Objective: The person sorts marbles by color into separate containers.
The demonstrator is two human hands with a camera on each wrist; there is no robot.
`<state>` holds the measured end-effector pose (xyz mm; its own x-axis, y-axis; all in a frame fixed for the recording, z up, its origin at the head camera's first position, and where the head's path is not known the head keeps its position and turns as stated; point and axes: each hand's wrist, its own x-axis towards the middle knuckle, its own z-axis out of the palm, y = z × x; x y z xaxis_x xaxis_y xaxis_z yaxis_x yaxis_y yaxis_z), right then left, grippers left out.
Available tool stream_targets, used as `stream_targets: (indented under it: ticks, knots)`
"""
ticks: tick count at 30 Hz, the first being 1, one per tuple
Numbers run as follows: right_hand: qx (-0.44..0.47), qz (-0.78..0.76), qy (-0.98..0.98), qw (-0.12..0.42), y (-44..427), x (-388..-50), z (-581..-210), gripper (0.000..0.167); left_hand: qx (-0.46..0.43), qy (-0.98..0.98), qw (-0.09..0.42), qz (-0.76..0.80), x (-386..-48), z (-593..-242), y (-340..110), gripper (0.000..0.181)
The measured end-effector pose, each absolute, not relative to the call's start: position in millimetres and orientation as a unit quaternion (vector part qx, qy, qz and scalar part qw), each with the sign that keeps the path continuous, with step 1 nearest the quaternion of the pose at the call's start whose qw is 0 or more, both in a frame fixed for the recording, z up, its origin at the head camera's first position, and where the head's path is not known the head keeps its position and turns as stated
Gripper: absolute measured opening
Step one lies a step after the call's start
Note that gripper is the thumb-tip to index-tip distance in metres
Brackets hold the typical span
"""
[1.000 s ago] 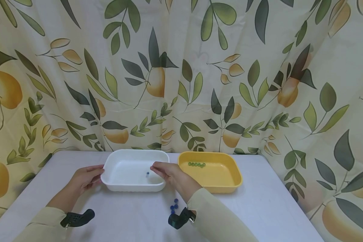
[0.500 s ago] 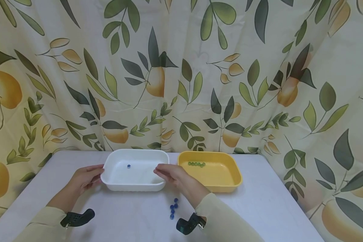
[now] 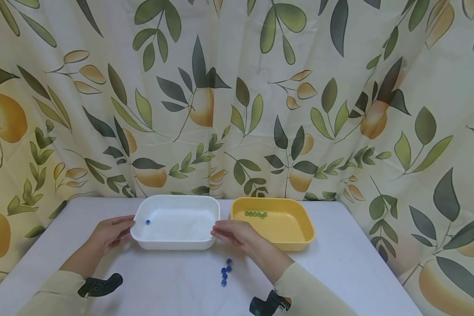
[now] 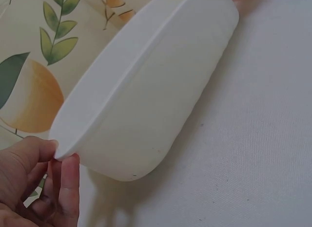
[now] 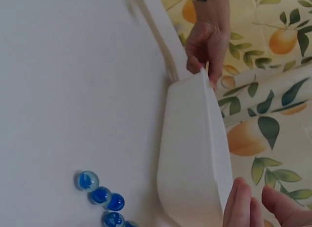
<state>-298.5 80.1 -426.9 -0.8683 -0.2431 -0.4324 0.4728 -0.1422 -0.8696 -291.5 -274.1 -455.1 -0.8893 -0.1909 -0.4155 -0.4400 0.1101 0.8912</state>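
My left hand [image 3: 111,232] pinches the left rim of the white tray [image 3: 176,245] between thumb and fingers, as the left wrist view also shows. One blue marble [image 3: 148,222] lies inside that tray near its left end. My right hand [image 3: 237,235] is at the tray's right end; in the right wrist view its thumb and fingers [image 5: 240,202] stand apart with nothing between them. Several blue marbles [image 5: 101,195] lie on the table in front of the trays, below the right hand in the head view.
A yellow tray [image 3: 292,246] stands right of the white one, with several green marbles [image 3: 256,214] in a row inside it. Both trays stand on a white-covered table [image 3: 162,285]. A patterned curtain [image 3: 237,66] hangs behind.
The blue marble in the white tray has moved left, from near the right hand toward the left end. My right hand has drawn back to the right; the left hand has stayed on the rim.
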Motion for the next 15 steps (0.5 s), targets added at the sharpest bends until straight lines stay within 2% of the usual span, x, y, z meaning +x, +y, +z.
stream_targets:
  ticks: [15]
  knots:
    - [0.073,-0.713,0.653,0.246,105,-280,-427,0.046,-0.209,0.743,0.1,0.627,-291,-455,-274,0.062]
